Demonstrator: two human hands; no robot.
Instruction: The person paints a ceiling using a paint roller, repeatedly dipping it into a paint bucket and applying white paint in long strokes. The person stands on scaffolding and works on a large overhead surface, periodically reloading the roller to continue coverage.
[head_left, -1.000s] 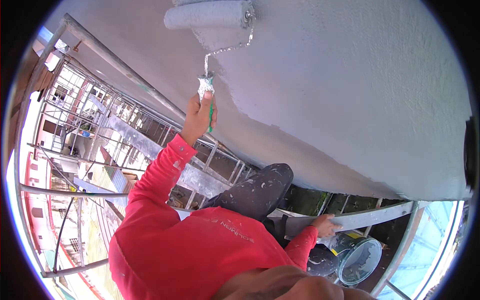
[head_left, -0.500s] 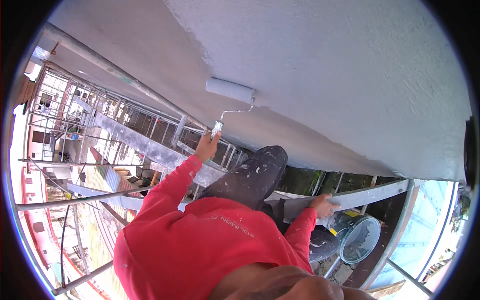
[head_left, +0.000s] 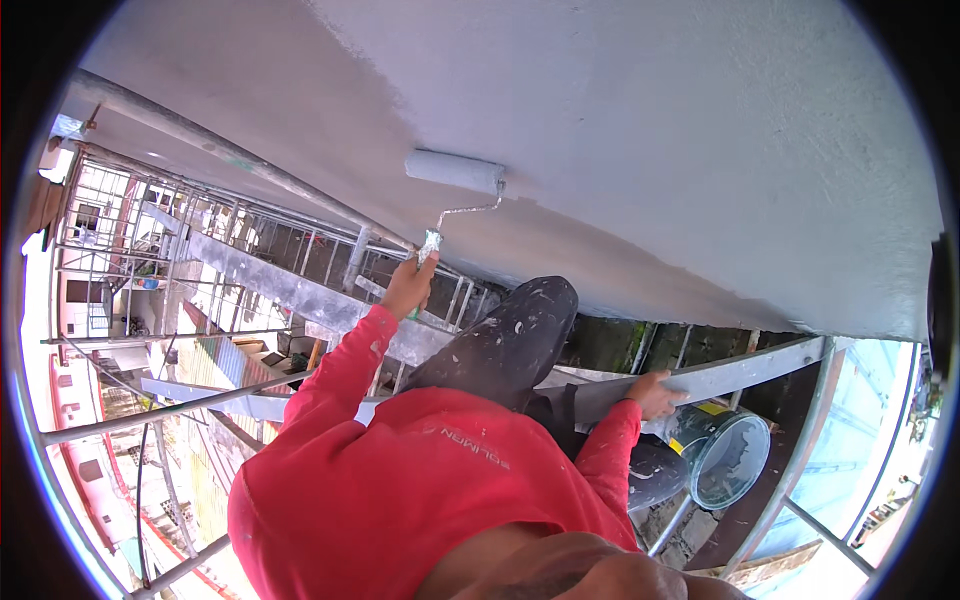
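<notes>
My left hand [head_left: 408, 287] is closed round the handle of a paint roller [head_left: 455, 172]. The roller's pale grey sleeve lies against the wall [head_left: 650, 120], at the border between a lighter coat and a duller, browner area. Its bent wire frame and handle are spattered with paint. Lower right, my right hand [head_left: 654, 396] has its fingers curled over the edge of a grey plank [head_left: 735, 370]. Just below that hand is a paint bucket [head_left: 730, 461] tilted on its side, its inside coated with grey paint.
A long metal pipe [head_left: 230, 150] runs along the wall at upper left. Scaffold frames and another plank [head_left: 290, 285] stretch away to the left, with rooftops far below. My paint-spotted knee [head_left: 525, 325] is close to the wall. Blue sheeting [head_left: 855, 440] hangs at the right.
The view has shifted slightly. The roller has slid a little down the wall, still touching it. My right hand stays on the plank beside the bucket.
</notes>
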